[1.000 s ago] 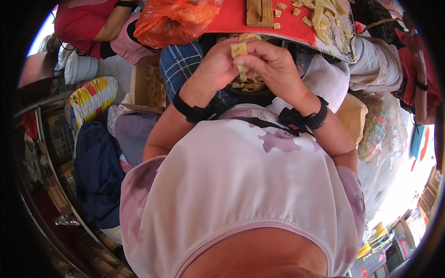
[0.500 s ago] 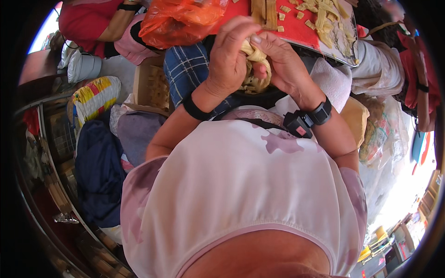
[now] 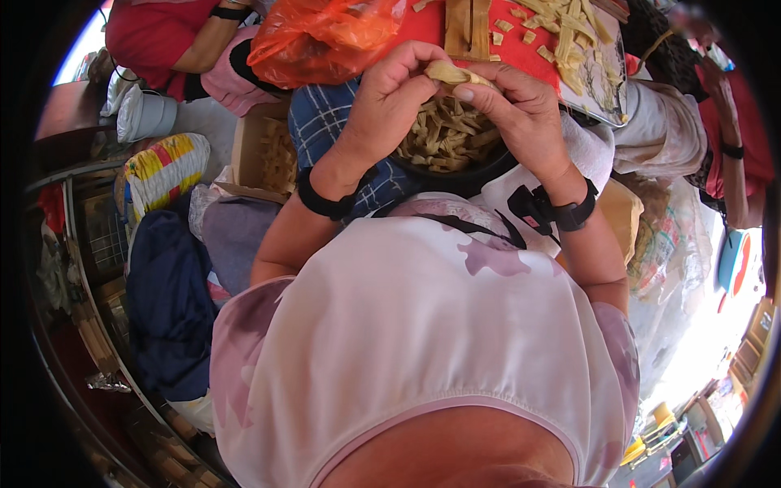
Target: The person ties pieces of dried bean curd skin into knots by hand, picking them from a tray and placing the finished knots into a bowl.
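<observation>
Between my two hands is a pale yellow, folded strip that looks like tofu skin [image 3: 455,75]. My left hand [image 3: 399,93] pinches its left end with closed fingers. At its right end my right hand [image 3: 521,106] grips it between thumb and fingers. Just below the hands, a dark round bowl [image 3: 455,184] holds a heap of similar yellow twisted strips [image 3: 446,138]. Beyond the hands lies a red-topped tray [image 3: 521,65] with flat folded sheets [image 3: 467,32], small cut squares and a pile of loose strips [image 3: 573,32].
An orange plastic bag [image 3: 321,41] sits left of the tray. A cardboard box [image 3: 244,154] with more yellow pieces stands at my left, near a grey bucket [image 3: 146,116] and a yellow-and-white sack [image 3: 167,171]. Another person's arm [image 3: 202,49] shows at the far left, another person's arm [image 3: 732,175] at the right.
My hands have moved apart and slightly nearer. The looped strip between them is now a short folded piece, and the heap in the bowl has come into view.
</observation>
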A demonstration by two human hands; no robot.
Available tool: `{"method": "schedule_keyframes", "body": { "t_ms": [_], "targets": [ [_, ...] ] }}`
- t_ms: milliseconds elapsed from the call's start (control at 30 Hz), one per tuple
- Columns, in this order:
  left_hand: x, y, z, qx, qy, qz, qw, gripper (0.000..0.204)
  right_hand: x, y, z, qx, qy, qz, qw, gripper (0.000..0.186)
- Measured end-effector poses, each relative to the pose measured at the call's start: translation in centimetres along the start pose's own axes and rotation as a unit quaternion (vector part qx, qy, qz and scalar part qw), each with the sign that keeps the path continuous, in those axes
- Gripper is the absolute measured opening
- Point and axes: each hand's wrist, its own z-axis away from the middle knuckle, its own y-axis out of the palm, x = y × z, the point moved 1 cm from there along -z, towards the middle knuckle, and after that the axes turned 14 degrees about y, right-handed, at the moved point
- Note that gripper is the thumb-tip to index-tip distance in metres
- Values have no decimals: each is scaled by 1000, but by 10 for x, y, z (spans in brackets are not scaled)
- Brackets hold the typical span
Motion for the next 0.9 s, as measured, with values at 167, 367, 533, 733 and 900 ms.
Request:
{"method": "schedule_keyframes", "body": {
  "t_ms": [167,367,533,733,900],
  "targets": [
    [5,-3,4,-32,119,-235,964,11,3,-3,6,192,160,-209,945,18],
    [-1,16,5,-70,135,-174,973,11,1,-1,-3,58,149,-196,967,15],
    [0,-4,-8,-56,150,-200,967,10,-15,-21,-5,30,292,-321,900,34],
    [-5,-13,-10,-19,147,-261,954,17,-24,-35,-5,16,237,-303,923,23],
    [-16,14,-8,134,258,-573,766,42,-27,-18,-2,70,196,-190,959,8]
  ]
}}
